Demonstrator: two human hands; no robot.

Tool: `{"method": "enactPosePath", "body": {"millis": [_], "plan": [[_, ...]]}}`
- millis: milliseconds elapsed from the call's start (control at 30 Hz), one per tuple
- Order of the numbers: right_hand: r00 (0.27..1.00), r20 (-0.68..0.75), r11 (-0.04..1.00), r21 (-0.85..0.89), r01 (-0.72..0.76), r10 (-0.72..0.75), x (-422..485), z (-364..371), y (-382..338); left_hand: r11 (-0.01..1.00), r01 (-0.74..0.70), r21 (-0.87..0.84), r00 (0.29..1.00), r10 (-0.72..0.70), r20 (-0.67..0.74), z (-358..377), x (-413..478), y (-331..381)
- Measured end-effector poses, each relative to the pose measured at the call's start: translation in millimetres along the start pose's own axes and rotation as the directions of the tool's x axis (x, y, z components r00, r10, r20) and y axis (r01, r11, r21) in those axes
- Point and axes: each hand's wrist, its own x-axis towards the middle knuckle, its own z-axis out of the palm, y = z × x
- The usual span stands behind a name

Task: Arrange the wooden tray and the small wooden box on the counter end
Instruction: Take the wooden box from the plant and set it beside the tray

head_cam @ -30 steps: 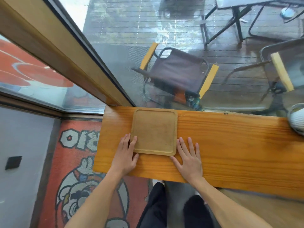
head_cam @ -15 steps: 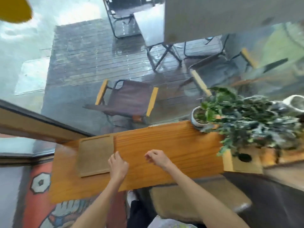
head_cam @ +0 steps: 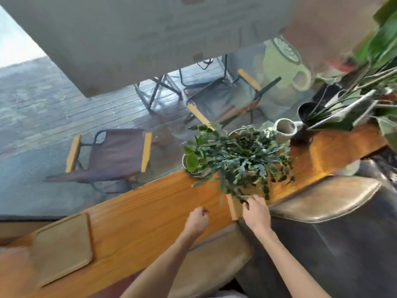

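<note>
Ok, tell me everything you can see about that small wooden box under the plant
The small wooden box is pale, plain wood, standing on the orange-brown wooden counter near its front edge. Only its near side and left corner show; trailing leaves of the potted plant cover the rest, so whether the plant sits in it is unclear. A dark hole shows in the near side. The right hand grips that side; the left hand hovers nearby, not touching.

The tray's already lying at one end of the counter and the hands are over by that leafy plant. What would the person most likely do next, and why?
Probably close the right hand on the small wooden box under the plant. That hand already touches the box, whether gripping is unclear. The left hand hovers curled and empty beside it, and the wooden tray lies far off at the counter end.
</note>
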Motion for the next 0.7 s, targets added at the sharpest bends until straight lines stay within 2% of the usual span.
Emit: {"method": "enactPosePath", "body": {"millis": [33, 100, 267, 333, 433, 500, 700], "plan": [[0.998, -0.056, 0.997, -0.072, -0.037, 0.033, 3.7, -0.9, 13.1, 1.000, -0.002, 0.006, 1.000, 0.002, 0.015, 11.2, 0.5, 6.7], [0.994, -0.046, 0.995, -0.004, -0.103, 0.103, 18.4, -2.8, 37.9, 1.000, -0.014, -0.004, 1.000, 0.014, 0.017, 33.5, 4.7, 20.0], [0.932, 0.302, 0.892, 0.339, -0.299, 0.198, 48.5, 2.8, 65.1, 0.979, -0.019, -0.203, 0.998, 0.031, 0.054, 68.0, 20.1, 40.8], [0.903, 0.379, 0.828, 0.425, -0.365, 0.204, 48.0, 11.1, 64.3, 0.954, 0.012, -0.301, 0.996, 0.015, 0.087, 72.9, 26.1, 45.6], [0.914, 0.385, 0.808, 0.495, -0.319, 0.125, 39.3, 24.0, 52.0, 0.904, 0.007, -0.428, 0.995, 0.038, 0.096, 68.7, 27.8, 43.3], [0.917, 0.389, 0.822, 0.494, -0.285, 0.084, 31.1, 34.1, 35.3, 0.893, -0.012, -0.451, 0.997, 0.043, 0.059, 57.1, 25.9, 30.6], [0.856, 0.513, 0.861, 0.460, -0.217, -0.059, 12.3, 72.5, -62.1, 0.853, 0.038, -0.521, 0.992, -0.096, -0.084, -16.9, -1.4, -42.8]]}}
